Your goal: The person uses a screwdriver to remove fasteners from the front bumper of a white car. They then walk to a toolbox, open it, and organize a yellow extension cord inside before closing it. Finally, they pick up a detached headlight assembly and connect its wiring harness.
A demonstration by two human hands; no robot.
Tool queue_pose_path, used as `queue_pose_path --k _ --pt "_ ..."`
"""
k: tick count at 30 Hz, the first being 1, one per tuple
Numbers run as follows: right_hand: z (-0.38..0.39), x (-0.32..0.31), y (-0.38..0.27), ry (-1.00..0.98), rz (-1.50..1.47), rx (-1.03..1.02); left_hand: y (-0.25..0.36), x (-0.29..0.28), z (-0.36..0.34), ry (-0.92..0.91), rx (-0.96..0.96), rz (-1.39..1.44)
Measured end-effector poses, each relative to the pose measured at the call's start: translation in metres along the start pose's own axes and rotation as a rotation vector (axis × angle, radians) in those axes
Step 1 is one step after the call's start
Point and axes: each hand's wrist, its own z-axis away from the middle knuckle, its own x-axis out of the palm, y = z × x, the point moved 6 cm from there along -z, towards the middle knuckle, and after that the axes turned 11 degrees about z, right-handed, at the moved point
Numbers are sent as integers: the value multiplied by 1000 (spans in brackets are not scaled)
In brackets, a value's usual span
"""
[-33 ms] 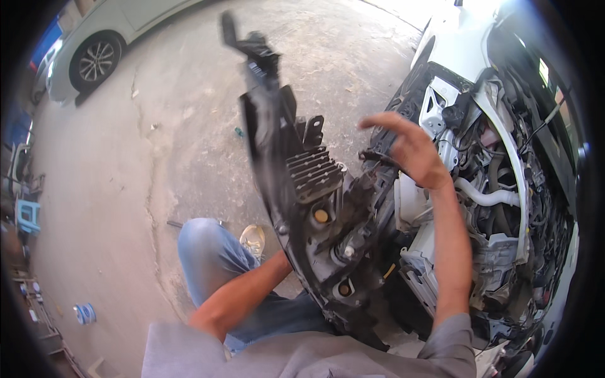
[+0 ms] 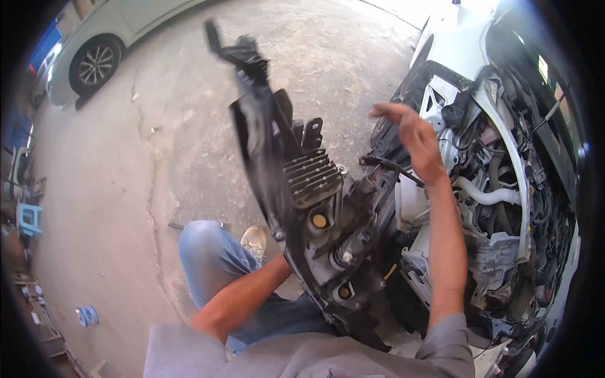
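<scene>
A large black headlamp assembly [image 2: 296, 189] with a finned block and round sockets on its back stands tilted in front of me. My left forearm [image 2: 246, 296] runs up to its lower edge, and my left hand is hidden behind it, holding it up. My right hand [image 2: 413, 142] is raised to the right of the assembly with the fingers loose and holding nothing. It hovers just above a black cable [image 2: 391, 167] at the stripped front of a white car [image 2: 491, 189].
The car's open front shows hoses, brackets and wiring on the right. My knee in blue jeans [image 2: 208, 252] and a shoe [image 2: 255, 239] rest on cracked concrete. A white car [image 2: 94, 50] is parked at top left. A blue stool [image 2: 28, 217] and clutter line the left edge.
</scene>
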Motion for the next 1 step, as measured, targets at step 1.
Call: queue_pose_path --k 1 --pt "7 -3 27 142 1 133 4 -19 7 29 39 19"
